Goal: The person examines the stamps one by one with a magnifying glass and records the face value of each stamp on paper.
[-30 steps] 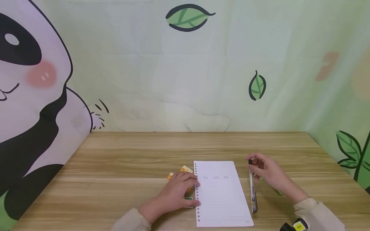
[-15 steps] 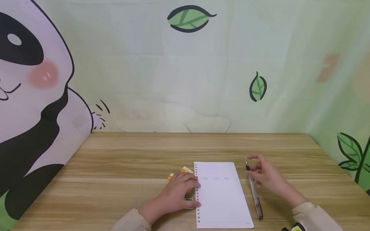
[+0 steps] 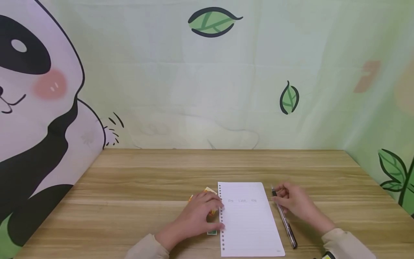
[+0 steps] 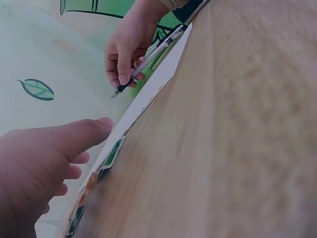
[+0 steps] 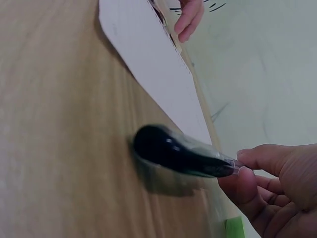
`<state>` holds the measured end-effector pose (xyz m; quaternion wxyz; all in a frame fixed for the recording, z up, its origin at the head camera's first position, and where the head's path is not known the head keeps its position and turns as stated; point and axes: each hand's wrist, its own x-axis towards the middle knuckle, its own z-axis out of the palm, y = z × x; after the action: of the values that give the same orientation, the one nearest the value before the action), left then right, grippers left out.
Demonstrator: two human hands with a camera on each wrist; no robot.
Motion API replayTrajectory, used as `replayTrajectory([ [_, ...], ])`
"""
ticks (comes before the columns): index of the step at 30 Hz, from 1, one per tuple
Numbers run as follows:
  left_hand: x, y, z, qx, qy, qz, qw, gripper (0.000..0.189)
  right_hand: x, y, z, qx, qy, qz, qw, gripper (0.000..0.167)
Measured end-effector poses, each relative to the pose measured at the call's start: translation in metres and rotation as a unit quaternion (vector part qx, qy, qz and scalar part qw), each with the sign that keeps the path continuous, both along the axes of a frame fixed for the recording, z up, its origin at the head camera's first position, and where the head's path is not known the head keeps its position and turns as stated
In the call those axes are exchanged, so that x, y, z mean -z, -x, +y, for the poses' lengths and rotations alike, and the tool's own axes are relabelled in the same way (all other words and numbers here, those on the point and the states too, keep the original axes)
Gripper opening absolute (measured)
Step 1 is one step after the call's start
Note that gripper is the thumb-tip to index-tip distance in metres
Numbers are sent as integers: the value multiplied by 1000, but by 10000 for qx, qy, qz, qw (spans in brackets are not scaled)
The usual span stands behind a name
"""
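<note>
A white sheet of lined loose-leaf paper with punched holes down its left side lies on the wooden table, a short row of handwriting near its top. Fingertips and thumb of my left hand touch its left margin, the fingers loosely bent and spread. Under and beside that hand are flat printed pieces: a yellow-orange one and a green one, both partly hidden. To the right of the sheet, my right hand pinches a clear-barrelled pen near its black grip. Its bare tip points away, close to the paper's right edge.
A small green object shows below the right hand in the right wrist view. At the head view's bottom edge, a black and yellow item sits by the right sleeve. A printed cloth backdrop stands behind the table.
The pen has tilted in the right hand: its tip has swung left toward the paper and its rear end right and nearer. The right hand has shifted slightly. The left hand keeps its place.
</note>
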<state>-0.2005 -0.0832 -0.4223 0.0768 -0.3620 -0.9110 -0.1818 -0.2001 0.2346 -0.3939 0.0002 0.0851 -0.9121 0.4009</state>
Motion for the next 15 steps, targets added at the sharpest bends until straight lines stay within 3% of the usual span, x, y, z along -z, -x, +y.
replayTrajectory([
  [7,-5,6,-8,-162,-69,-41,9998,50,3,-1,-3,138,-212,-93,9996,32],
  [15,-6,17,-24,-262,-375,410,9981,39,6,1,-4,72,-370,-71,9993,31],
])
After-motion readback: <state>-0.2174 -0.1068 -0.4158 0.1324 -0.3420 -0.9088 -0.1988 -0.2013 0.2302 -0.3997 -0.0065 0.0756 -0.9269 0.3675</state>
